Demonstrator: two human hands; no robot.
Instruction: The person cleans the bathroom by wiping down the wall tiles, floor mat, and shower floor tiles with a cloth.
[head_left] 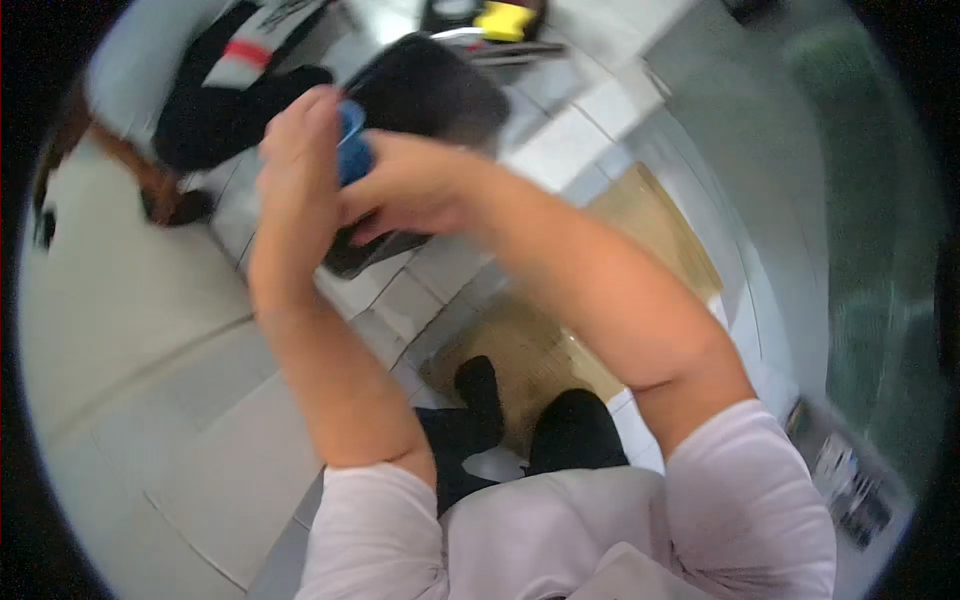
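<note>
A small blue object with a rounded rim is held up at the far end of my outstretched arms; blur and fingers hide what kind it is. From the left side my left hand is closed around it. Against its right side, my right hand also grips it, with the thumb side low. Behind and below both hands stands a black tub, partly covered by them.
Another person's arm and dark clothing show at upper left. Flattened cardboard lies on white floor tiles by my feet. A yellow item and tools sit beyond the tub. A grey crate with small items stands at right.
</note>
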